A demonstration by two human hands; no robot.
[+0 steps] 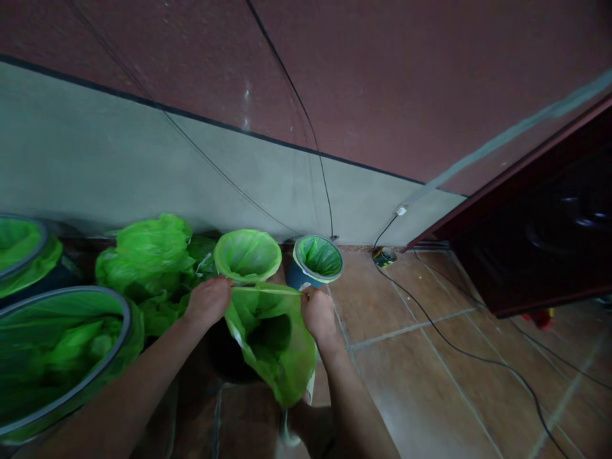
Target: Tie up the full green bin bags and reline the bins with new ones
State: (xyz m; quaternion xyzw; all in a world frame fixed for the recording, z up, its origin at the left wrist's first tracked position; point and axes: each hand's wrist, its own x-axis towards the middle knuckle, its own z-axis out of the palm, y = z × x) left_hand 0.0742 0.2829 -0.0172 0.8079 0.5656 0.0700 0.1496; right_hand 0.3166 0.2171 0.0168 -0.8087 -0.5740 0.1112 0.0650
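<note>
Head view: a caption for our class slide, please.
Left hand and right hand hold a green bag by its edge, near a lined bin beside the wall.

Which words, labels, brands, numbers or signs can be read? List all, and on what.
None legible.
Can-like container on the floor: markings too small and blurred to read.
Blue bin: pale patch too blurred to tell whether lettered.
Held green bag: no visible text.

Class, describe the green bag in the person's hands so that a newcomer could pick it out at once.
Start at the long wall and find the small blue bin at its foot. Nearer the camera, the left hand and right hand hold the green bag. Unlike the crumpled green plastic to its left, its edge is stretched straight between both hands.
</note>
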